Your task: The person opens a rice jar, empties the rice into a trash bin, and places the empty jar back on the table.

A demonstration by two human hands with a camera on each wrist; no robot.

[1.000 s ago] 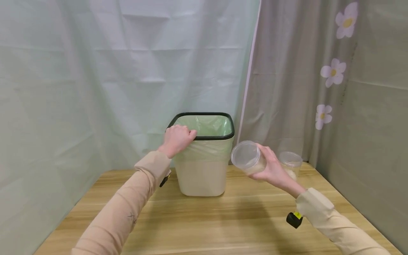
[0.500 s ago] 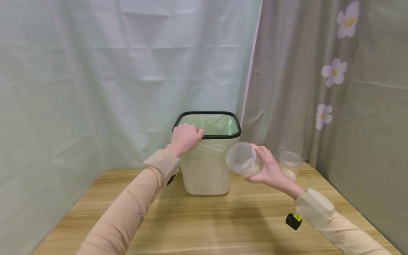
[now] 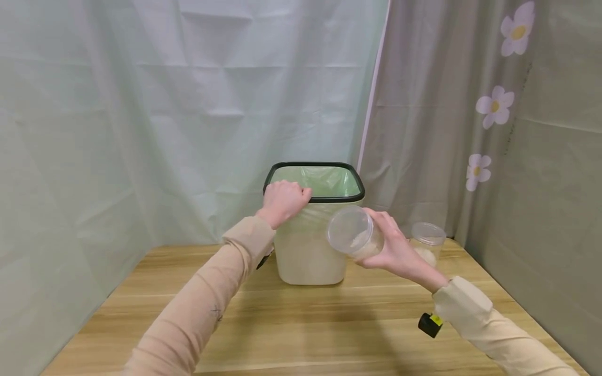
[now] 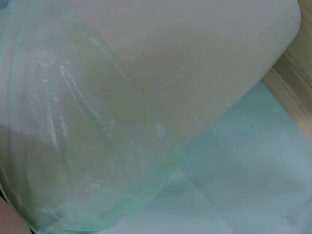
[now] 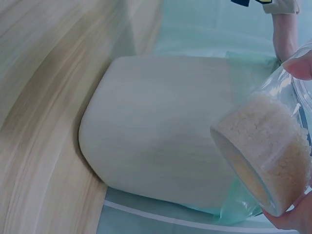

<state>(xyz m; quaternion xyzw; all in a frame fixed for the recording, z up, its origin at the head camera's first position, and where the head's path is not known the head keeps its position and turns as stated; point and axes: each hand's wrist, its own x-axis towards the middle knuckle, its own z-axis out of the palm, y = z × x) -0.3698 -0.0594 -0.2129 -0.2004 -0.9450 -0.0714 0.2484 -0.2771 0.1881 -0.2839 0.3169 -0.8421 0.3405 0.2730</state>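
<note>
My left hand (image 3: 285,200) grips the near-left part of the black rim on a cream trash bin (image 3: 310,248), which stands upright. A pale green plastic liner (image 4: 92,136) folds over the bin's outside in the left wrist view. My right hand (image 3: 395,248) holds a clear plastic jar (image 3: 349,230) above the table, just right of the bin's front. This jar lies tilted, its round end toward the left. Pale rice-like grains (image 5: 268,136) fill its lower part in the right wrist view. Whether a lid covers the jar is unclear.
Behind my right hand, a second clear jar (image 3: 429,237) with whitish contents stands on the wooden table (image 3: 301,329). Pale curtains (image 3: 226,104) hang behind the table, and a flower-patterned grey one (image 3: 423,104) hangs at the right.
The bin has slid to the right with my left hand on its rim. My right hand and its tilted jar have shifted slightly left, closer to the bin.
</note>
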